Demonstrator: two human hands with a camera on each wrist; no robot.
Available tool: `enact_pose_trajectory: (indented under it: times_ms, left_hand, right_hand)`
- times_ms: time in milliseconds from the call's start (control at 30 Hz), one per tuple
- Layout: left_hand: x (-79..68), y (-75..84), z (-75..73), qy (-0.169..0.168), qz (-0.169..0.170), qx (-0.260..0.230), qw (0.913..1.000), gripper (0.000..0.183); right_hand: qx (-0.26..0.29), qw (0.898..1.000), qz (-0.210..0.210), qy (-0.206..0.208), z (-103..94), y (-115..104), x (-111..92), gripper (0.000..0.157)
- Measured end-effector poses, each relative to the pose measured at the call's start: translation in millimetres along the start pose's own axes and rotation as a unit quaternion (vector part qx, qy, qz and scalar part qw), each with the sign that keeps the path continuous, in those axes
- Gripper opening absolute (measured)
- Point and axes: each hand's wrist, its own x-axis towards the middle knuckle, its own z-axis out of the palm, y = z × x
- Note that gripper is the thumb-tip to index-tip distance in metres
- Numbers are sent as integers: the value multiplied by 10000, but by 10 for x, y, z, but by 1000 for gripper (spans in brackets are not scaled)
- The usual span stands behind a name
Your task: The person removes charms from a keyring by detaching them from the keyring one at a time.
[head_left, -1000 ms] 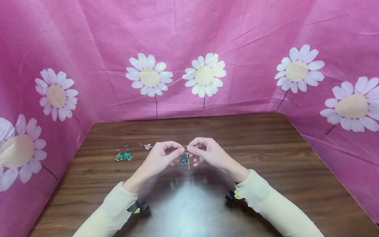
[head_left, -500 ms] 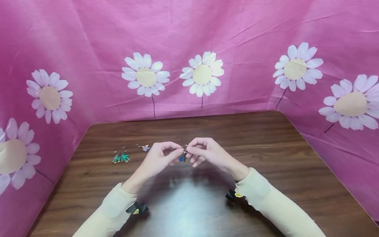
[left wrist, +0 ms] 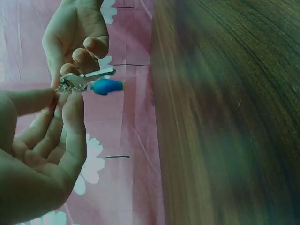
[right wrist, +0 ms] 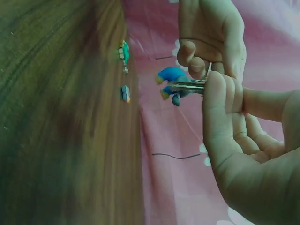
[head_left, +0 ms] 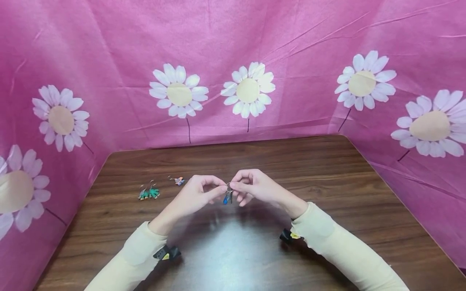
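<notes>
Over the middle of the table, my left hand (head_left: 198,195) and right hand (head_left: 256,188) face each other. Thumb and fingers of both pinch one small metal key ring (head_left: 229,186) from opposite sides. A blue figure charm (left wrist: 107,86) with yellow ends dangles from it, beside a metal key (left wrist: 100,73). In the right wrist view the key edge overlaps the blue charm (right wrist: 172,74), and a dark grey-green part of the charm shows below. Fingertips hide much of the ring in both wrist views.
Two green figure keychains (head_left: 149,193) lie on the wooden table (head_left: 298,161) left of my hands. Slightly farther back is a keychain (head_left: 178,181) in grey, orange and blue. Pink cloth (head_left: 214,32) with daisies encloses the back and sides.
Both hands stay at nearly the same spot. The key and blue charm have swung and turned beneath the ring, now hanging close together. The view has shifted slightly.
</notes>
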Motion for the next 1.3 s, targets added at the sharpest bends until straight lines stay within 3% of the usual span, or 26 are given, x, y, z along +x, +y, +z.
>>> enact_pose_trajectory:
  times_ms: [233, 533, 733, 933, 1300]
  left_hand:
    - [-1, -37, -3, 72, 23, -375, 9993, 21]
    - [-7, -24, -13, -252, -104, -385, 9989, 19]
    - [-7, -50, 31, -318, -127, -218, 9992, 16]
    - [-23, -70, 52, -307, -182, -172, 9992, 16]
    - [-16, -51, 33, -315, -185, -471, 9982, 19]
  right_hand:
    - [774, 9968, 115, -150, 19, 47, 19, 13]
    - [31, 9999, 144, -42, -26, 49, 8, 25]
    - [-329, 9990, 168, -259, -56, 76, -31, 20]
    - [-288, 9985, 211, -408, -28, 93, -37, 18]
    - [-37, 9998, 145, 88, 16, 150, -2, 16]
